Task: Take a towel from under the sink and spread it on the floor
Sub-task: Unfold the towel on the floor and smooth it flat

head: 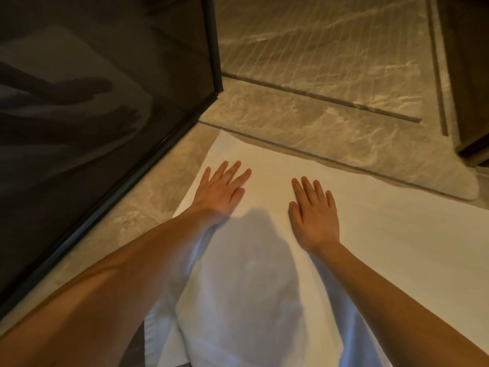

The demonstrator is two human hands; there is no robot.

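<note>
— Where is the towel [370, 234] seen?

— It is laid out flat on the floor [148, 186], white, spread from the lower middle of the view out to the right. Its far edge is set along a dark strip [330, 157] that runs across the marble, and its far right corner [468, 189] is rounded and lies just over that strip.

— And the near part?

— A fold or bunched layer is seen at the lower middle, between the two forearms, with a shadow cast over it. How many layers are there cannot be told.

— How is the left hand [222, 192] placed?

— It is pressed palm down on the towel near its left edge. The fingers are held straight and fanned a little apart; nothing is gripped.

— The right hand [315, 215]?

— It too is laid flat, palm down, further in on the towel. Its fingers are stretched out and kept closer together, the thumb set off to the side. Nothing is held by it either.

— What is seen beside the towel?

— A dark glass panel [92, 102] in a black frame is stood to the left, its lower rail running diagonally near the towel's left edge. Faint reflections of the arms are shown in it. Ribbed marble is seen beyond the strip.
</note>
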